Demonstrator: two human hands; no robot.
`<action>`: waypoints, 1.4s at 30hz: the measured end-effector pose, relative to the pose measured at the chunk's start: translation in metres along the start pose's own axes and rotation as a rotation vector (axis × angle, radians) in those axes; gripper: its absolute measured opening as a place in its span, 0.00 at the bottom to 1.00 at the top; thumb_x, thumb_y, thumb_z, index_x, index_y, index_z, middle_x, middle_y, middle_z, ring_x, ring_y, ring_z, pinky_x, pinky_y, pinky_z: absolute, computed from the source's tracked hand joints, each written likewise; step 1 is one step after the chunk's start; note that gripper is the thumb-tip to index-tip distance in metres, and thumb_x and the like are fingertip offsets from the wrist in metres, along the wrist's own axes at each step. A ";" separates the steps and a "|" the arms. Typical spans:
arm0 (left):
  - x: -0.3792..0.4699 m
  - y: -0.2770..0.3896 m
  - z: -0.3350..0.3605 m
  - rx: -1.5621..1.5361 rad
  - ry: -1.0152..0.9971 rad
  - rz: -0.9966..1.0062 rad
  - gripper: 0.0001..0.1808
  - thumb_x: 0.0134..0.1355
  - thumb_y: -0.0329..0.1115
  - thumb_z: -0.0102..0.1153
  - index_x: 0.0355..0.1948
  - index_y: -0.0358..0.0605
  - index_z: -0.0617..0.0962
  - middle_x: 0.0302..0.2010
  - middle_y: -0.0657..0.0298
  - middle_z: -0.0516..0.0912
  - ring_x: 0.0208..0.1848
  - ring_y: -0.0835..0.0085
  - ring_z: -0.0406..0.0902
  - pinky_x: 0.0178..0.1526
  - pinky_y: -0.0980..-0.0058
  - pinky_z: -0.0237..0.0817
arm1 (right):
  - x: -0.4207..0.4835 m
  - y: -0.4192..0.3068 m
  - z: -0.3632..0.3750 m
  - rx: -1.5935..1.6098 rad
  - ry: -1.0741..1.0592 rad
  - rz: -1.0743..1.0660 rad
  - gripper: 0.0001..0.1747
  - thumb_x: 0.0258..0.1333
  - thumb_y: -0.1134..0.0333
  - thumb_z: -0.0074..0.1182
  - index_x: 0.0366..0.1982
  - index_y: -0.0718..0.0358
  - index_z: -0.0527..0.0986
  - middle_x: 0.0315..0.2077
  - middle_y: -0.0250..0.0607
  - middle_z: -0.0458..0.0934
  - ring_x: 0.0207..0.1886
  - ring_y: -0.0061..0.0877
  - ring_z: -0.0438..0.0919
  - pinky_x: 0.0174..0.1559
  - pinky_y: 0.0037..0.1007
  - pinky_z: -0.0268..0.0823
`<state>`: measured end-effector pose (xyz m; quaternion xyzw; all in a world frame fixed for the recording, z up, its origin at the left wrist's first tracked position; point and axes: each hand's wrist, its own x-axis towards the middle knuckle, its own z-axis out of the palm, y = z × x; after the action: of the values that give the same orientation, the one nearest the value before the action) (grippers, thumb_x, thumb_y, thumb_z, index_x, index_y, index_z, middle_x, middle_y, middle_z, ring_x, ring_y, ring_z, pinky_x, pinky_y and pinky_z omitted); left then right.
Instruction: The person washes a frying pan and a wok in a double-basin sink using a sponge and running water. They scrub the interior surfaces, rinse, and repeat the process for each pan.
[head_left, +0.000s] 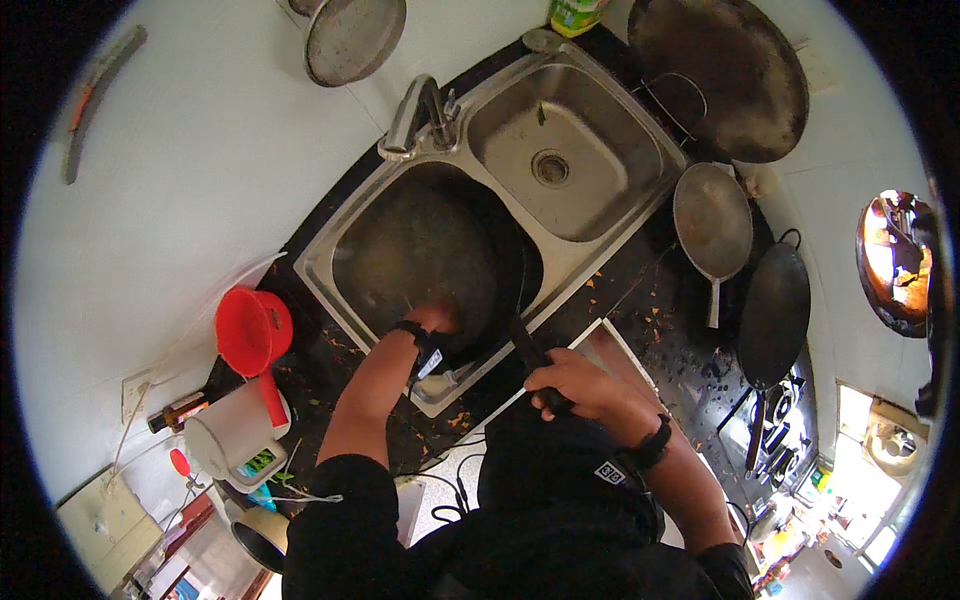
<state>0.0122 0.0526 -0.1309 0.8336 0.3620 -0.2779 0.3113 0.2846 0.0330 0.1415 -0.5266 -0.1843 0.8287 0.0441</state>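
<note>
A large dark wok (420, 240) rests in the left basin of a steel double sink (491, 187). My right hand (574, 384) is closed around its black handle (531, 346), which sticks out over the sink's front edge. Down inside the wok is my left hand (439, 316), blurred and wearing a dark wrist strap. Its fingers are not clear, and whether they hold anything cannot be made out. A chrome faucet (409, 120) rises behind the wok. In the right basin a green leaf scrap (541, 114) lies behind the drain (551, 168).
A red plastic dipper (253, 330) sits left of the sink, by a white plastic container (232, 431). To the right are a small metal pan (712, 217), a dark frying pan (775, 315) and a large round pan (720, 75). Orange scraps (654, 311) dot the black counter (622, 285).
</note>
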 end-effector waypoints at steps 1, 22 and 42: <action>-0.003 0.007 -0.003 -0.133 0.075 0.055 0.14 0.59 0.34 0.49 0.38 0.41 0.84 0.46 0.48 0.83 0.45 0.48 0.79 0.48 0.58 0.71 | 0.001 0.002 -0.001 0.031 0.013 0.004 0.09 0.50 0.70 0.59 0.28 0.69 0.72 0.20 0.43 0.75 0.20 0.29 0.75 0.20 0.31 0.67; -0.050 -0.006 0.012 -1.216 0.838 -0.575 0.18 0.62 0.40 0.50 0.48 0.41 0.80 0.38 0.43 0.83 0.42 0.45 0.80 0.44 0.54 0.70 | -0.049 -0.028 0.029 -0.287 0.161 -0.178 0.06 0.45 0.75 0.56 0.23 0.73 0.74 0.19 0.45 0.74 0.18 0.31 0.74 0.19 0.34 0.66; -0.094 0.013 -0.024 -1.124 1.178 -0.742 0.18 0.58 0.40 0.54 0.22 0.33 0.72 0.21 0.42 0.75 0.26 0.44 0.71 0.32 0.52 0.62 | -0.120 0.000 0.000 -0.404 0.075 -0.361 0.07 0.46 0.75 0.54 0.29 0.69 0.70 0.18 0.41 0.73 0.17 0.29 0.74 0.19 0.31 0.66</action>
<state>-0.0274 0.0228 -0.0460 0.3948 0.7922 0.3307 0.3276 0.3372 0.0013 0.2441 -0.5137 -0.4351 0.7337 0.0920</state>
